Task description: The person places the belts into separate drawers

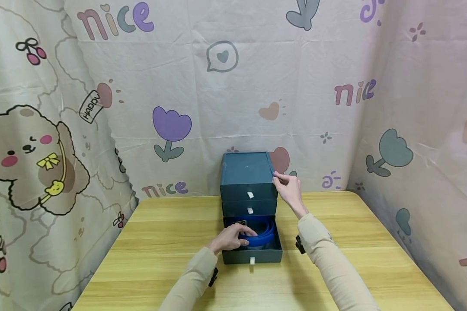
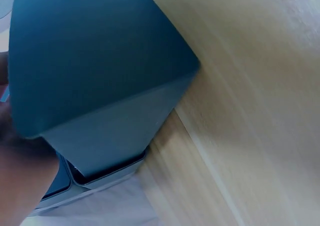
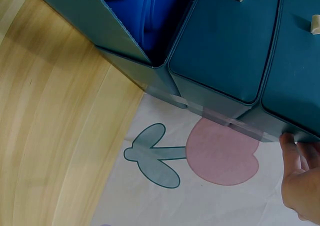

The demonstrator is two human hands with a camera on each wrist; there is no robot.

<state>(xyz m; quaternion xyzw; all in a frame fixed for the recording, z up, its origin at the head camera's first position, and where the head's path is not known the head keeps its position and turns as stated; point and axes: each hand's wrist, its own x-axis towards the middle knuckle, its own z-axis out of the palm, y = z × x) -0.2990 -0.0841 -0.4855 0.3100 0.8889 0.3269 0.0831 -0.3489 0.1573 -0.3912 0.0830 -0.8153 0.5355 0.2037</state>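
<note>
A dark teal three-drawer box [image 1: 249, 168] stands on the table with its bottom drawer [image 1: 233, 258] pulled out. In that drawer lies a coiled blue belt [image 1: 262, 239], a buckle showing near its back left. My left hand [image 1: 231, 237] reaches over the drawer's left side and holds the coil between thumb and curved fingers. The left wrist view shows mostly the drawer's outside [image 2: 100, 61], and the belt grip is hidden there. My right hand [image 1: 289, 190] touches the right side of the top section with its fingertips; the right wrist view shows those fingers [image 3: 290, 153] against the box's side.
The upper two drawers are closed, each with a small pale pull tab [image 1: 251, 195]. A wooden table [image 1: 159, 242] lies under the box. Patterned cloth [image 1: 225, 108] hangs behind it and on both sides.
</note>
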